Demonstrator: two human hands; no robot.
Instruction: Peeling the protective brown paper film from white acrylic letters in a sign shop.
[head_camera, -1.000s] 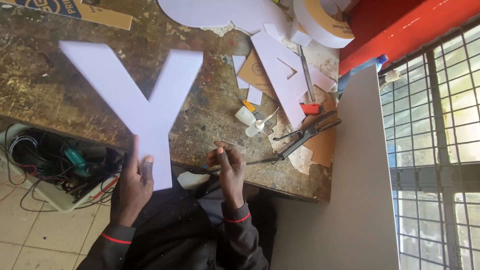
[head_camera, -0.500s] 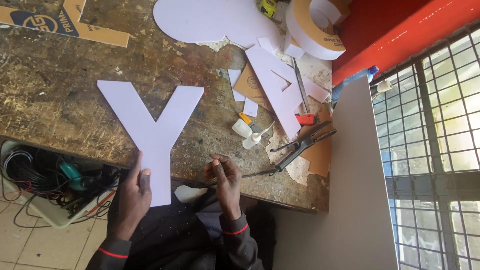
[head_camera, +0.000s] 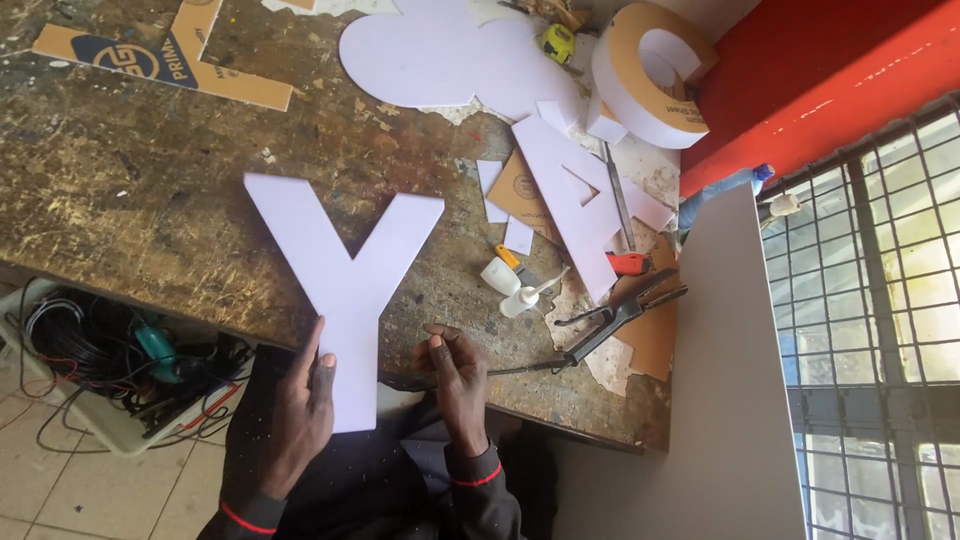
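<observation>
We've got the white Y (head_camera: 345, 290) lying over the near edge of the table (head_camera: 130, 190), long axis running away from us, stem toward our body and the two arms pointing up and out across the tabletop. Left hand (head_camera: 300, 415) is closed on the stem's lower left edge, thumb on top. Right hand (head_camera: 458, 385) sits just right of the stem, fingers curled; can't tell whether it holds anything. Glue bottle (head_camera: 503, 285) and pliers (head_camera: 620, 315) lie further right.

White Y-shaped cutout (head_camera: 345, 280), stem held
</observation>
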